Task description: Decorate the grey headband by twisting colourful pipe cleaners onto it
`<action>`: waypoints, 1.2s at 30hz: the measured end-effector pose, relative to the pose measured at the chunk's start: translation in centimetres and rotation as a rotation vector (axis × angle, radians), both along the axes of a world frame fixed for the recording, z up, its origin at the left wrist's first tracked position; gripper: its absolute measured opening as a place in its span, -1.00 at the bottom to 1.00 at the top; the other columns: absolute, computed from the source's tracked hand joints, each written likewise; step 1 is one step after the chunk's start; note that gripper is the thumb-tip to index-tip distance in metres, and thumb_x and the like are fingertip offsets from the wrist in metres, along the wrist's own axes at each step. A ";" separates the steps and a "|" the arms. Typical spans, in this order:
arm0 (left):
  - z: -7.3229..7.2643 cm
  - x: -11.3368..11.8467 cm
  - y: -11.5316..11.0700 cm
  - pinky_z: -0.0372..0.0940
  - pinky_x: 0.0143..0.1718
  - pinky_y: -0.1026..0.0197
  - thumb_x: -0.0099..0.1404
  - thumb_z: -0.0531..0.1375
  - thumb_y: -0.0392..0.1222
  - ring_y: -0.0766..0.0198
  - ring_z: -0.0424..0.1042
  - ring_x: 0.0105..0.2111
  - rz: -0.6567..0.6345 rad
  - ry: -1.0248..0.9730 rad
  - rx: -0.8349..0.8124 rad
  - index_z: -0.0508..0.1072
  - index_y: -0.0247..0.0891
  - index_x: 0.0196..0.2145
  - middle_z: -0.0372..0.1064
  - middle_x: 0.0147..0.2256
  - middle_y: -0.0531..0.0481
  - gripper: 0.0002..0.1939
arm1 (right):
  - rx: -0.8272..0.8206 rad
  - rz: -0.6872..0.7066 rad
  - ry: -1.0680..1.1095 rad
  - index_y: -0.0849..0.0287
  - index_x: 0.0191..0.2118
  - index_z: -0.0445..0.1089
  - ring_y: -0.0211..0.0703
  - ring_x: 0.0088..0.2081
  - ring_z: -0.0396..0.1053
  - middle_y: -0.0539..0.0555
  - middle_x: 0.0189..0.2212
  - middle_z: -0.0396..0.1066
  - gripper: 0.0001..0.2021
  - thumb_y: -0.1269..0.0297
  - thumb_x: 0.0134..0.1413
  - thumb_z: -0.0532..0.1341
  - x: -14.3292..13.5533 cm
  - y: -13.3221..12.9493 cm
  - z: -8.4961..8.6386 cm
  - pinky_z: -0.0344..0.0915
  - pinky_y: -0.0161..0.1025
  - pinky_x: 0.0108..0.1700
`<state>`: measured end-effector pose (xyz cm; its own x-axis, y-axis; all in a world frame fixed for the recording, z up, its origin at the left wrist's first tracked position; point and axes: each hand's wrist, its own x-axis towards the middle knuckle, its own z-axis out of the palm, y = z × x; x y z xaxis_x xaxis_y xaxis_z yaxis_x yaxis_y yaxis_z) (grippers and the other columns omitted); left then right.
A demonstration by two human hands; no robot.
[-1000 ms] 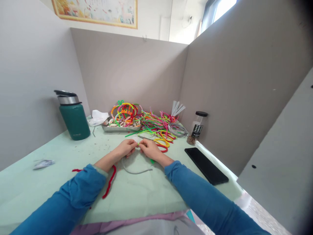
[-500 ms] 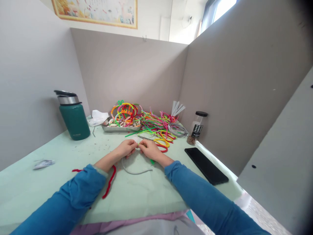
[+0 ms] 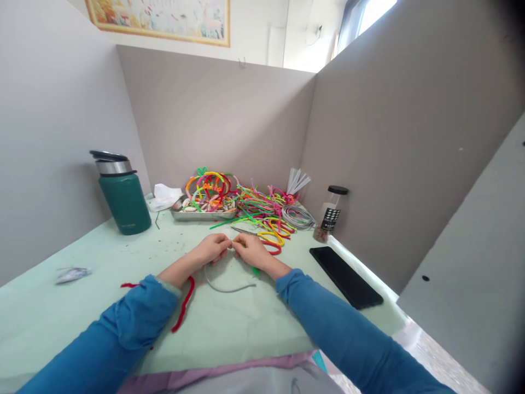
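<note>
My left hand (image 3: 212,249) and my right hand (image 3: 251,251) meet over the middle of the table, thumbs and forefingers pinched close together. A tiny light-green bit shows between the fingertips, and a green fuzzy end pokes out under my right hand; it looks like a pipe cleaner, mostly hidden by the fingers. From beneath my left hand a thin grey wire (image 3: 229,290) curves down and to the right across the tabletop. Beside my left wrist lies a red pipe cleaner (image 3: 184,307), partly under the forearm. Scissors (image 3: 274,239) with yellow-and-red handles rest just beyond my right hand.
Behind the hands stand a metal tray (image 3: 205,216) with fuzzy-stem headbands, a heap of coloured pipe cleaners (image 3: 262,203) and a grey wire coil (image 3: 298,218). A green bottle (image 3: 125,202) is left; a clear jar (image 3: 329,216) and black phone (image 3: 346,278) are right. Grey partitions enclose the table.
The hands keep the same pinched pose with barely any movement. The view has tilted very slightly; nothing on the table has shifted.
</note>
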<state>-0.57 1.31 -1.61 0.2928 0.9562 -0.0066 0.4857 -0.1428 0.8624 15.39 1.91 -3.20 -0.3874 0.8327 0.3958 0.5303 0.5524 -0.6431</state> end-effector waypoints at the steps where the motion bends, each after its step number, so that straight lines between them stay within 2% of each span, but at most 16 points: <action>1: 0.0 0.0 0.0 -0.04 -0.78 0.39 0.12 0.03 0.01 0.49 0.04 -0.82 -0.002 -0.003 -0.001 0.19 -0.25 -0.51 0.13 -0.69 0.19 -0.74 | -0.001 0.001 -0.003 0.21 -0.37 0.37 -0.31 -0.49 0.25 -0.02 -0.55 0.39 -0.83 0.31 0.07 0.05 0.0 0.0 0.0 0.09 -0.38 -0.42; 8: 0.3 0.1 -0.3 -0.03 -0.77 0.38 0.12 0.05 0.01 0.50 0.03 -0.81 0.009 -0.037 -0.015 0.17 -0.25 -0.53 0.12 -0.70 0.19 -0.73 | -0.014 -0.004 -0.010 0.21 -0.36 0.37 -0.30 -0.48 0.26 -0.01 -0.54 0.39 -0.83 0.30 0.08 0.06 0.0 -0.1 0.2 0.10 -0.37 -0.40; 24: -0.4 -0.3 0.3 -0.01 -0.79 0.38 0.14 0.04 0.04 0.50 0.03 -0.80 -0.012 -0.073 -0.008 0.21 -0.27 -0.50 0.15 -0.67 0.16 -0.70 | -0.038 0.000 0.001 0.21 -0.36 0.36 -0.30 -0.51 0.25 -0.02 -0.56 0.38 -0.83 0.29 0.08 0.06 0.0 -0.2 0.4 0.10 -0.37 -0.42; 36: 0.2 -0.1 -0.1 0.01 -0.78 0.37 0.14 0.04 0.00 0.50 0.03 -0.81 -0.023 -0.097 -0.021 0.19 -0.27 -0.54 0.16 -0.68 0.15 -0.72 | -0.039 0.000 0.007 0.21 -0.38 0.36 -0.30 -0.51 0.25 -0.02 -0.57 0.38 -0.83 0.28 0.07 0.06 0.0 -0.2 0.4 0.11 -0.37 -0.42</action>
